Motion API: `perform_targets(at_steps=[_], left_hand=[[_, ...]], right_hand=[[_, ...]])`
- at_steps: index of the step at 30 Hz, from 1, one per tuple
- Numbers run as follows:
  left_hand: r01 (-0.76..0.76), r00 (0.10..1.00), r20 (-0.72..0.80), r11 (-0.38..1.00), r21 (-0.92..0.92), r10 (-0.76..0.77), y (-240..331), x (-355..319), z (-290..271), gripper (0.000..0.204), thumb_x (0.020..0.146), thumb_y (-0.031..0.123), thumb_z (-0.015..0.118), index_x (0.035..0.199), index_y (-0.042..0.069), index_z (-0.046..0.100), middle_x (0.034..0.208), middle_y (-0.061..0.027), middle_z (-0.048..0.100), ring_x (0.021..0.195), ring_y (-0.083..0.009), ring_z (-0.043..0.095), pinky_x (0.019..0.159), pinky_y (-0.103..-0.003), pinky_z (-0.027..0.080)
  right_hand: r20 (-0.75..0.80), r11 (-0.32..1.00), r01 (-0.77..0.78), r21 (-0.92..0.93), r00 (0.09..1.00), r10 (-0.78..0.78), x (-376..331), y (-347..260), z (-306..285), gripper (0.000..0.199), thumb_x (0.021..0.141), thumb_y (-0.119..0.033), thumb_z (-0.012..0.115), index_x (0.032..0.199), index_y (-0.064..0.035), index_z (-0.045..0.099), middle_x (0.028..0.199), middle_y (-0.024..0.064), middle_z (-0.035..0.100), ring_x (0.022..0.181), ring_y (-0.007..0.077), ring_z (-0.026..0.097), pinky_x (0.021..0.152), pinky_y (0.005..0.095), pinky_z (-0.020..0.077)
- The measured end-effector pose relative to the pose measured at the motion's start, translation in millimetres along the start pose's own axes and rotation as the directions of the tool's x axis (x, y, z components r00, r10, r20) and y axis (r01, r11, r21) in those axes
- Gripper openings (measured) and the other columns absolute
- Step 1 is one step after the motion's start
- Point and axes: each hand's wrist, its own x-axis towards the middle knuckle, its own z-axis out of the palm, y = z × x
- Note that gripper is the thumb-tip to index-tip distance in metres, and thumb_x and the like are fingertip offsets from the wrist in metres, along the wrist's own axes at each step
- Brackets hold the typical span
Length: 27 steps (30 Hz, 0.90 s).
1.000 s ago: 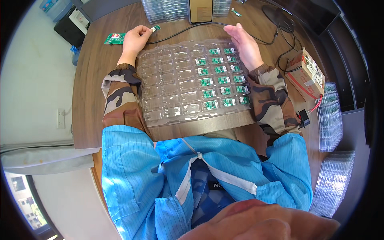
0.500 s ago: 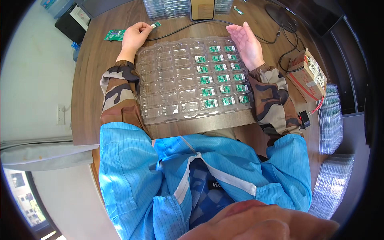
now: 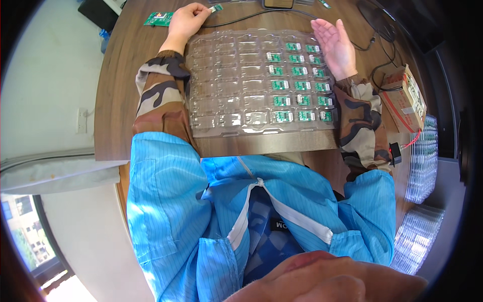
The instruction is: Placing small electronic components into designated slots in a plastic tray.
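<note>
A brown wooden desk fronts a pale wall at left. Nearest on it lies a clear tray, with green modules in its right-side pockets. Beside its far right corner, the right hand is open and holds nothing. Beyond the far left edge, the left hand pinches a small board, right of a larger board. Handling that piece seems the current step; moving it probably calls for a light, steady grip.
</note>
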Motion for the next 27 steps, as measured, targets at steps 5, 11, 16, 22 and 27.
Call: perform_targets(at_steps=[5, 11, 16, 22, 27], left_hand=[[0.069, 0.997, 0.019, 0.996, -0.047, -0.069, 24.2, -0.9, -6.5, 0.021, 0.075, 0.022, 0.059, 0.076, 0.001, 0.059, 0.063, -0.0109, 0.058, 0.059, -0.0205, 0.055, 0.057, -0.031, 0.043], [0.064, 0.998, 0.026, 0.996, -0.069, -0.063, 22.3, -2.2, -7.0, 0.021, 0.075, 0.022, 0.059, 0.075, 0.001, 0.059, 0.062, -0.0104, 0.057, 0.057, -0.0192, 0.055, 0.055, -0.03, 0.042], [0.053, 0.998, 0.022, 0.996, -0.065, -0.051, 11.1, -2.4, -6.9, 0.021, 0.074, 0.023, 0.059, 0.074, 0.002, 0.059, 0.063, -0.0123, 0.058, 0.059, -0.0238, 0.056, 0.056, -0.033, 0.043], [0.044, 0.998, 0.041, 0.997, -0.07, -0.041, -13.9, 1.9, 3.4, 0.025, 0.074, 0.03, 0.062, 0.082, 0.006, 0.062, 0.063, 0.0033, 0.055, 0.057, -0.005, 0.046, 0.054, -0.021, 0.038], [0.036, 0.999, 0.041, 0.994, -0.099, -0.032, -12.3, 3.8, 5.5, 0.024, 0.074, 0.029, 0.062, 0.081, 0.006, 0.062, 0.063, 0.004, 0.054, 0.057, -0.0043, 0.045, 0.053, -0.02, 0.037]], right_hand=[[-0.002, 1.0, -0.005, -0.002, 1.0, 0.005, 0.6, -2.2, -1.3, 0.044, 0.091, -0.034, 0.028, 0.101, 0.0025, 0.05, 0.107, 0.0131, 0.053, 0.107, 0.0187, 0.044, 0.098, 0.0292, 0.0256], [0.001, 1.0, -0.004, -0.019, 1.0, 0.004, -1.3, -3.0, 3.3, 0.044, 0.092, -0.032, 0.029, 0.108, 0.0053, 0.045, 0.116, 0.0167, 0.046, 0.113, 0.0216, 0.04, 0.101, 0.031, 0.0241], [-0.025, 1.0, -0.024, 0.013, 0.999, 0.024, -2.9, -3.3, 6.0, 0.043, 0.092, -0.031, 0.028, 0.107, 0.0056, 0.045, 0.115, 0.0165, 0.047, 0.113, 0.0217, 0.04, 0.101, 0.031, 0.0245], [0.038, 0.998, -0.032, 0.061, 0.999, 0.03, 10.8, 5.3, -18.6, 0.043, 0.092, -0.031, 0.028, 0.106, 0.0051, 0.047, 0.112, 0.0152, 0.05, 0.111, 0.021, 0.042, 0.1, 0.0309, 0.0251], [0.061, 0.999, -0.021, 0.047, 0.998, 0.018, 10.5, 5.2, -21.4, 0.043, 0.092, -0.031, 0.027, 0.106, 0.0044, 0.048, 0.112, 0.0153, 0.05, 0.11, 0.0208, 0.042, 0.1, 0.0309, 0.0252]])
